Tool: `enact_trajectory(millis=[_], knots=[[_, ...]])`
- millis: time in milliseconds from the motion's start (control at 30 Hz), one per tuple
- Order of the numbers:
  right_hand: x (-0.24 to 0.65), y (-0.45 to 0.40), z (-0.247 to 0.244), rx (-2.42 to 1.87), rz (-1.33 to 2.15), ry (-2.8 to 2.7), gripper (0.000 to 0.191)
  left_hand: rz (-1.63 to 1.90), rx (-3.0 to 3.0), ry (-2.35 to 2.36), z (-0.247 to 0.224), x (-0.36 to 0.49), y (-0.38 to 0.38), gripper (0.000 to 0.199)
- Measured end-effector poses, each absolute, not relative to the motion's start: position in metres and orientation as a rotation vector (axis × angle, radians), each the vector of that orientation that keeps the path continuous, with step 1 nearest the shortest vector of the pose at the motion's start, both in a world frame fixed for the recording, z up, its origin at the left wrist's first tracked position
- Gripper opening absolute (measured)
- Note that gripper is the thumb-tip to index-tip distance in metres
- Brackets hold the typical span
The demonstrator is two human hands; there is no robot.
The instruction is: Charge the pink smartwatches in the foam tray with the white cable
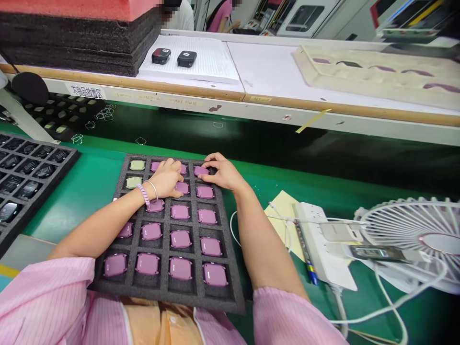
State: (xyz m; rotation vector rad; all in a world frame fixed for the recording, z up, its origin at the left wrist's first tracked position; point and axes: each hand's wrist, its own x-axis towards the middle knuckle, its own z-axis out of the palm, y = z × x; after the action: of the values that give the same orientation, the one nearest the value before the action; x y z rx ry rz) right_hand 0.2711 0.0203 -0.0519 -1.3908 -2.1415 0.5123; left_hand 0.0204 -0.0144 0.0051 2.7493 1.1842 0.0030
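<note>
A dark grey foam tray with square pockets lies in front of me, tilted toward my body. Most pockets hold purple watch cases; two pale green watch cases sit at its far left corner. My left hand is bent over the far rows, thumb and fingertips closed at the edge of a purple case. It covers some pockets beneath. At the far right corner, my right hand has its thumb and fingers around another purple watch case, which is in its pocket.
Left stands another foam tray of black watch-like parts. A power strip, cables, a marker and a white fan crowd the right. The shelf ahead bears foam blocks, two black devices and a cream tray.
</note>
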Motion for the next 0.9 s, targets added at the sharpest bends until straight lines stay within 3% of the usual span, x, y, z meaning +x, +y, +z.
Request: enact_trajectory(millis=[900], knots=[[0.266,0.026,-0.046,-1.562,0.396,-2.192,0.021,-0.022,2.742,1.226,0.006,0.022,0.006,0.038]])
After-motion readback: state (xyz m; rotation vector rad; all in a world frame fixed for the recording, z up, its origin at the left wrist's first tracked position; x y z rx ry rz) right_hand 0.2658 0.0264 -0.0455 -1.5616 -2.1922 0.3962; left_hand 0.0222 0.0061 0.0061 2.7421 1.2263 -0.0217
